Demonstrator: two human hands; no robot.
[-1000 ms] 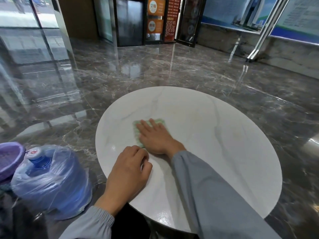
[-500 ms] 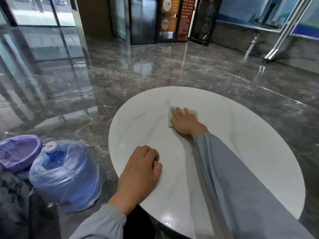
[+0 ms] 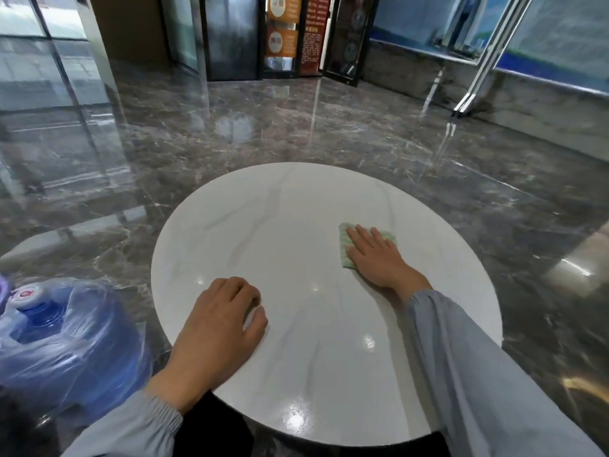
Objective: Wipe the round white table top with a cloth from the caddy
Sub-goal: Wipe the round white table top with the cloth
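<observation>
The round white table top [image 3: 290,225] with faint grey veins fills the middle of the view. A small pale green cloth [image 3: 345,245] lies flat on its right half, and my right hand [image 3: 379,257] presses down on it with fingers spread. Most of the cloth is hidden under the palm. My left hand [image 3: 217,328] rests on the near left part of the table with fingers curled and nothing in it. The caddy is not in view.
A large blue water bottle [image 3: 62,338] wrapped in clear plastic stands on the floor at the left, close to the table edge. Glossy dark marble floor [image 3: 296,133] surrounds the table. Glass doors and wall panels stand far behind.
My right hand has slid the green cloth from the left-centre of the table across to the right side. My left hand stays resting at the near left edge.
</observation>
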